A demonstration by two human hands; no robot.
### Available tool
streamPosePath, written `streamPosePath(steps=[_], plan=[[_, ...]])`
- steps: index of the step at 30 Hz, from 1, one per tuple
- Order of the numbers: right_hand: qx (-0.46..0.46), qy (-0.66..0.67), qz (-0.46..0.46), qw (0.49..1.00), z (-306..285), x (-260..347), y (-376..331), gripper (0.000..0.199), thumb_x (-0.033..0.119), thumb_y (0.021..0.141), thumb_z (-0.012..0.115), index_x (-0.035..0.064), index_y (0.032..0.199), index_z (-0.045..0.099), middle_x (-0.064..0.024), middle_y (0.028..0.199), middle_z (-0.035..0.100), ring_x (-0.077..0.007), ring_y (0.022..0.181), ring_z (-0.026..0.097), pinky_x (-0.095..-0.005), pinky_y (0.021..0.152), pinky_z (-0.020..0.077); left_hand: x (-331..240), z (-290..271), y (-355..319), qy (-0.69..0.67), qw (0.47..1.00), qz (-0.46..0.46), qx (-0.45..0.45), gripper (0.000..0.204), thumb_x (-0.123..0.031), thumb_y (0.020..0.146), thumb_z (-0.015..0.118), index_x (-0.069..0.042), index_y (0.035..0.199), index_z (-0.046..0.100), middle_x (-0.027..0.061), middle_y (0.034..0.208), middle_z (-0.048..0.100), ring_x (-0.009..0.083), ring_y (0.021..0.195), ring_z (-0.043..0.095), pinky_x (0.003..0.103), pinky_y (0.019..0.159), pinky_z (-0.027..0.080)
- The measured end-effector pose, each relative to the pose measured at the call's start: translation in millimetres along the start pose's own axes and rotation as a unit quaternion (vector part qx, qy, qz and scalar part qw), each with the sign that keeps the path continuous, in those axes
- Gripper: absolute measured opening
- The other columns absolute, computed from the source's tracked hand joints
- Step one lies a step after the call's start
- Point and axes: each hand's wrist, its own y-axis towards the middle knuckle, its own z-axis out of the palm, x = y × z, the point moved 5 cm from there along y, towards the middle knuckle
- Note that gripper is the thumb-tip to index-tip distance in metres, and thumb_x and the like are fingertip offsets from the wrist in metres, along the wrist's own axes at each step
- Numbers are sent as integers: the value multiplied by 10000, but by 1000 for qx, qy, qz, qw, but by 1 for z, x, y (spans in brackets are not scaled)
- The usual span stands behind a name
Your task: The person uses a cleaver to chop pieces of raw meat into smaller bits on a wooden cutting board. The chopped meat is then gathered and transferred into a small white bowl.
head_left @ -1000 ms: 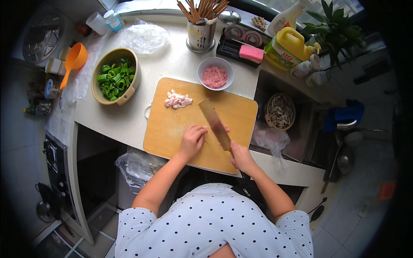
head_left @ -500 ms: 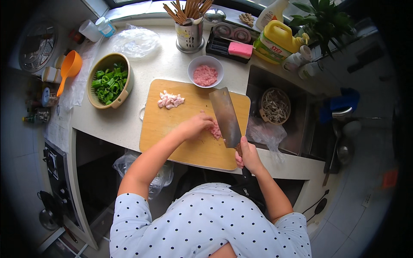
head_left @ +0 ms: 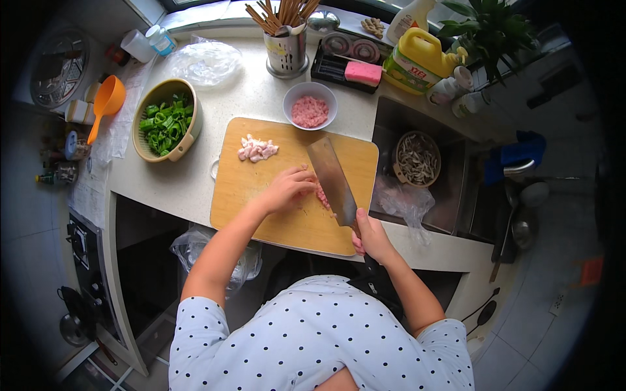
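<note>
Pink chopped meat (head_left: pixel 323 197) lies just right of the loosely bent fingers of the left hand (head_left: pixel 285 189), pinching or not I can't tell from afar, its strip slanting alongside the cleaver (head_left: pixel 333 182) clasped by the farther right hand (head_left: pixel 373 237).

Tiled walls (head_left: pixel 29 208) flank the pale counter (head_left: pixel 156 189).

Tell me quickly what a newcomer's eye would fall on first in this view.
Probably the broad cleaver first, gripped in the right hand and slanting over the tan cutting board, with the left hand close beside its blade. Next, the chopped green vegetables in the beige basket, left of the board. Then the yellow bottle at the back right, beside the pink sponge.
</note>
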Motion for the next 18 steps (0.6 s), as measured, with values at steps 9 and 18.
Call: streamPosePath(steps=[9, 18], plan=[[-21, -53, -2, 998, -4, -10, 5, 541, 514, 1011, 352, 25, 864, 531, 1, 532, 430, -91, 413, 406, -252, 394, 355, -13, 20, -29, 10, 969, -152, -194, 195, -14, 744, 693, -41, 935, 663, 94, 972, 623, 297, 927, 565, 386, 823, 481], [-79, -216, -40, 972, 3, -16, 12, 548, 440, 1021, 377, -43, 886, 597, -141, 623, 554, -215, 579, 563, -361, 579, 458, -12, 29, -38, -4, 963, -199, -184, 205, 2, 730, 714, -26, 927, 664, 117, 976, 633, 308, 981, 578, 380, 819, 497]])
